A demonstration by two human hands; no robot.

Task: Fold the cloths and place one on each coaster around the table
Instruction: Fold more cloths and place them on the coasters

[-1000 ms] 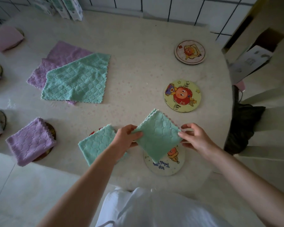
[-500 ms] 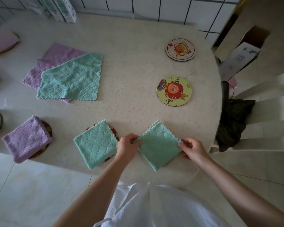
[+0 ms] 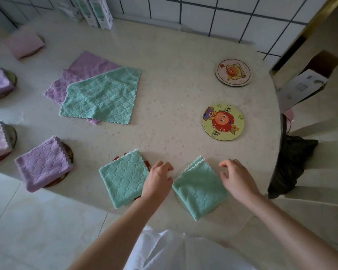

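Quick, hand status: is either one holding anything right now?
Left hand: open, loosely curled, holding nothing, beside the folded green cloth.
Right hand: open, loosely curled, holding nothing.

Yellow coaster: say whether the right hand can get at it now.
Probably yes: the right hand hovers empty beside the folded green cloth, and nothing stands between it and the yellow coaster.

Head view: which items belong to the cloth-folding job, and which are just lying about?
Job: right folded green cloth, left folded green cloth, folded purple cloth, unfolded green cloth, unfolded purple cloth under it, bare yellow coaster, bare pale coaster.
Lying about: cartons by the wall, cardboard box, black bag.
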